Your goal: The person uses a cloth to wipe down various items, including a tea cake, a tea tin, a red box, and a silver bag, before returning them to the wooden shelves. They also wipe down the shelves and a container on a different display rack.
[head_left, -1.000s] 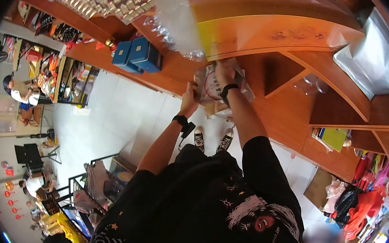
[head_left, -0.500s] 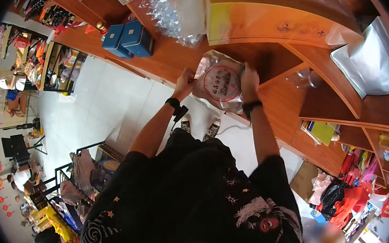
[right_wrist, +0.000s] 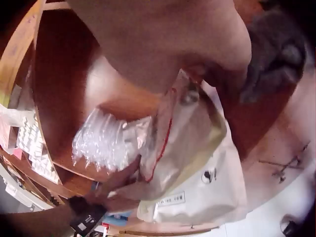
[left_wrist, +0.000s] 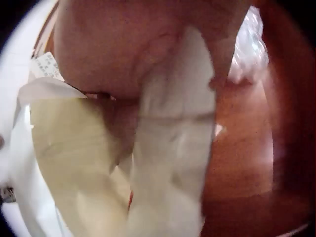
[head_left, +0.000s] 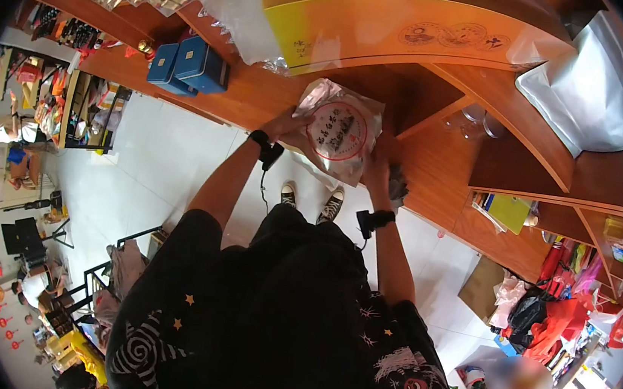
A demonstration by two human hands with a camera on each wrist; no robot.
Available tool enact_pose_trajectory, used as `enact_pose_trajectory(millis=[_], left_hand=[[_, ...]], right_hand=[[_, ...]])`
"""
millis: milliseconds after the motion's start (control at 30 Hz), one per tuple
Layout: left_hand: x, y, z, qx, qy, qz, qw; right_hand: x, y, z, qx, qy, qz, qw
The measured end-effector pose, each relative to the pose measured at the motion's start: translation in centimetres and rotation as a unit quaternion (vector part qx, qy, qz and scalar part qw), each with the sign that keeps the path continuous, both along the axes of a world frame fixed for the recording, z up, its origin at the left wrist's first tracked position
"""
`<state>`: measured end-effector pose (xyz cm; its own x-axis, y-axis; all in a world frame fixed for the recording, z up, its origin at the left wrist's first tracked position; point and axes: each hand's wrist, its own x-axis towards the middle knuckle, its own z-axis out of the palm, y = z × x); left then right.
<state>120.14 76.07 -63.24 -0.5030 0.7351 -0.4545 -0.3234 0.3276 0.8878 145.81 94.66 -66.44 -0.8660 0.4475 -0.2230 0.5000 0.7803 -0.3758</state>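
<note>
A crinkled paper tea wrapper (head_left: 337, 130), printed with a red ring and dark characters, is held over the counter's front edge. My left hand (head_left: 286, 125) grips its left side, with the thumb on top (right_wrist: 129, 173) in the right wrist view. At its lower right edge, my right hand (head_left: 377, 169) holds the paper with curled fingers. A white bag (right_wrist: 210, 197) with a small printed label hangs beneath the wrapper; its yellowish inner side (left_wrist: 74, 143) faces the left wrist view. Whether a tea cake is inside, I cannot tell. Dark grey cloth (right_wrist: 276, 54) lies beside my right hand.
Two blue tins (head_left: 202, 65) stand on the wooden counter (head_left: 435, 173) at left. An orange box (head_left: 419, 39) and clear plastic packaging (right_wrist: 101, 140) are behind the wrapper. A silver bag (head_left: 588, 91) sits on the shelf at right, and glass cups (head_left: 479, 121) stand below it.
The right hand has shifted from the wrapper's far side down to its lower right edge. Dark grey cloth now shows beside it. The left hand still holds the left side, and the view has shifted.
</note>
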Motion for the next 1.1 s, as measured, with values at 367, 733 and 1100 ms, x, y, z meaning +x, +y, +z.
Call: enact_pose_trajectory(millis=[367, 733, 1100], left_hand=[[5.5, -1.6, 1.3, 0.133, -0.333, 0.083, 0.93], [4.1, -1.4, 7.9, 0.16, 0.11, 0.009, 0.981], [4.9, -2.6, 3.0, 0.214, 0.09, -0.016, 0.973]], right_hand=[[-2.3, 2.2, 2.3, -0.406, 0.16, -0.213, 0.874], [-3.4, 3.1, 10.7, -0.531, 0.34, -0.113, 0.768], [-2.6, 1.8, 7.8, -0.533, 0.304, -0.065, 0.787]])
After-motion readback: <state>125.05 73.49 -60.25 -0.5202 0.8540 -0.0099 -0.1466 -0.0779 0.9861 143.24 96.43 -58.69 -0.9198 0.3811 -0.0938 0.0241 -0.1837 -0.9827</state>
